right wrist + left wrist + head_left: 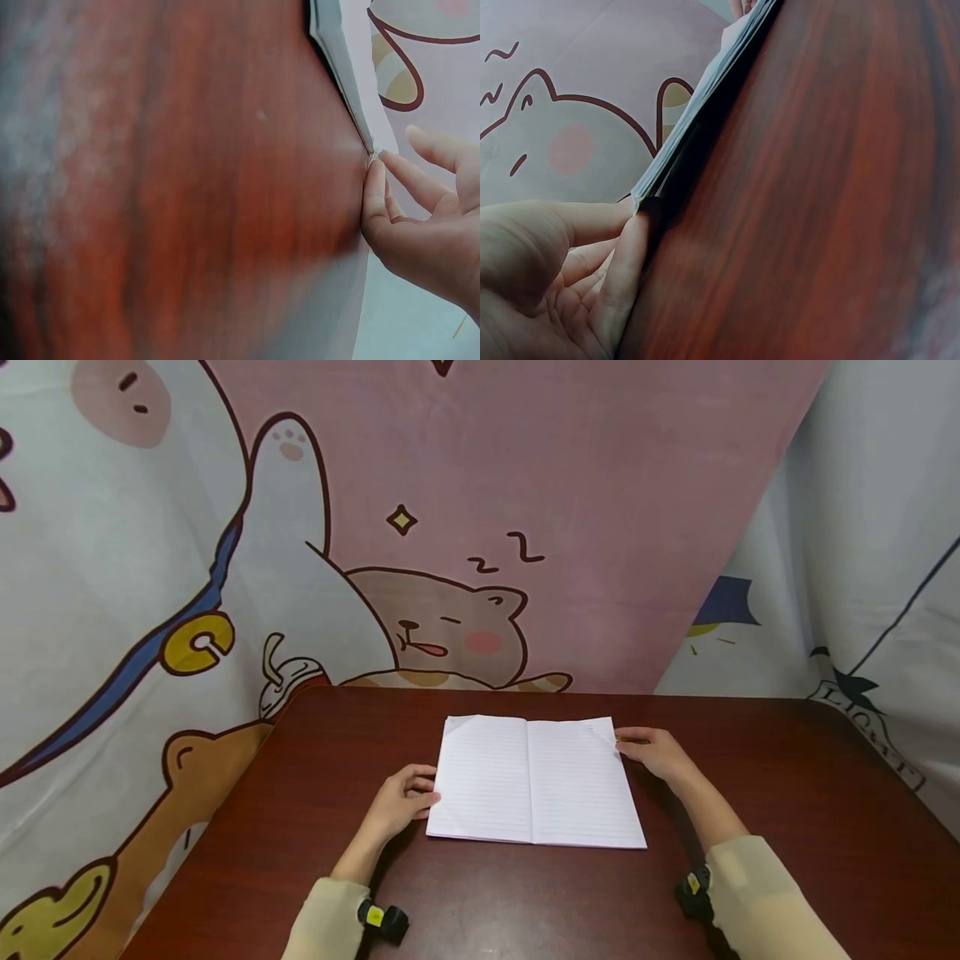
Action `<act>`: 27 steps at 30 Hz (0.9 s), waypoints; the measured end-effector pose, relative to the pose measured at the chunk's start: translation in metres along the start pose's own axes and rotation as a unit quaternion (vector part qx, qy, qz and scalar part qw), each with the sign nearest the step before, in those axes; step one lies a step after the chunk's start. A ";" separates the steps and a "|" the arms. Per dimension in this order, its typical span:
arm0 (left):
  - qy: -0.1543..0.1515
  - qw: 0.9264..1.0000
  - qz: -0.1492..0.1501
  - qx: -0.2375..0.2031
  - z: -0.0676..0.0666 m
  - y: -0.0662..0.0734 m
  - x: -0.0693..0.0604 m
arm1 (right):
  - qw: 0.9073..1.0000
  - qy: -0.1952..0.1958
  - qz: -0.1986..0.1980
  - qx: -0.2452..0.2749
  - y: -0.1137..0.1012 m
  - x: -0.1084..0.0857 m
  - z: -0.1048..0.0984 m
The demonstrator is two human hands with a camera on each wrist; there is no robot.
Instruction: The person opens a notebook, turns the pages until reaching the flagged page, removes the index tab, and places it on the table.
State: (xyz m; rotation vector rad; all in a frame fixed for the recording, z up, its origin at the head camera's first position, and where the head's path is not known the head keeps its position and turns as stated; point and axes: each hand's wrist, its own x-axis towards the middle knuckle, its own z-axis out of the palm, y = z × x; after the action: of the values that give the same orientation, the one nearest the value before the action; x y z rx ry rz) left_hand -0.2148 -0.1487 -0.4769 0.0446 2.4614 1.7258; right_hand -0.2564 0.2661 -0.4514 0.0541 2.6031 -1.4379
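An open notebook (pixel 483 781) with ruled, unwritten-looking pages lies on the table, its centre fold running away from the person. At its left edge, my left hand (pixel 396 802) pinches the pages and cover between thumb and fingers. The left wrist view shows the notebook's edge (pixel 697 112) slightly above the tabletop, with the left hand (pixel 562 270) gripping it. My right hand (pixel 660 753) holds the right edge near the far corner. In the right wrist view, fingertips of the right hand (pixel 427 210) pinch that edge of the notebook (pixel 349 71).
The dark red-brown wooden table (pixel 540 893) extends around the notebook on all sides. Behind it hangs a pink and white cloth (pixel 637 527) with cartoon animals, and a white curtain (pixel 885 527) is at the right. Each wrist wears a small black camera (pixel 386 922).
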 end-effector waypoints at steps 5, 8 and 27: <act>0.000 1.000 0.001 -0.003 0.000 -0.001 -0.001 | 1.000 0.009 0.006 0.005 0.000 0.001 0.002; 0.001 1.000 0.000 -0.004 -0.001 -0.001 -0.001 | 1.000 0.017 0.010 0.004 0.001 0.002 0.002; -0.003 1.000 -0.001 -0.005 -0.001 -0.001 0.000 | 0.998 0.019 -0.033 0.040 -0.003 0.004 0.007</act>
State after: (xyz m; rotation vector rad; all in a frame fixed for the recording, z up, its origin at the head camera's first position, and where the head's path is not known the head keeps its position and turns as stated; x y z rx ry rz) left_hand -0.2146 -0.1494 -0.4773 0.0467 2.4479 1.7363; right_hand -0.2595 0.2582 -0.4529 0.0061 2.6002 -1.5791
